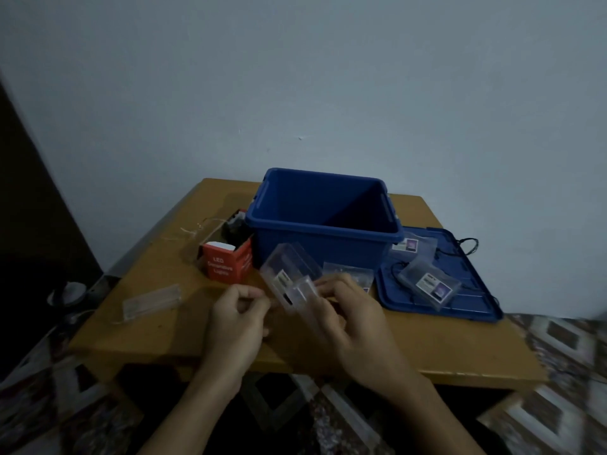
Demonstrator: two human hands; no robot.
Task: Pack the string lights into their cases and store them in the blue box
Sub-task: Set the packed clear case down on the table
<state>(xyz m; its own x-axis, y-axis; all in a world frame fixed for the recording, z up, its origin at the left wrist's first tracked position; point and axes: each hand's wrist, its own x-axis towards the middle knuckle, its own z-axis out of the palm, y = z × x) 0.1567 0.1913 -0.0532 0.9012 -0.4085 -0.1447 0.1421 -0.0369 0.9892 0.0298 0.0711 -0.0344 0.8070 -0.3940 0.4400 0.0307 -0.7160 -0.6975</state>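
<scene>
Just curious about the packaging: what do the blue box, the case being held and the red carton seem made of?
Blue box: looks like opaque moulded plastic, smooth with a slight sheen. Held case: clear rigid plastic; the table shows through it. Red carton: probably printed cardboard, matte, with folded flaps.

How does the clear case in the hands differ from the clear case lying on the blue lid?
The held case is lifted off the table, tilted, gripped by the right hand; the lid case lies flat on the blue lid. A black wire runs beside the lid case. Both are clear, labelled.
</scene>
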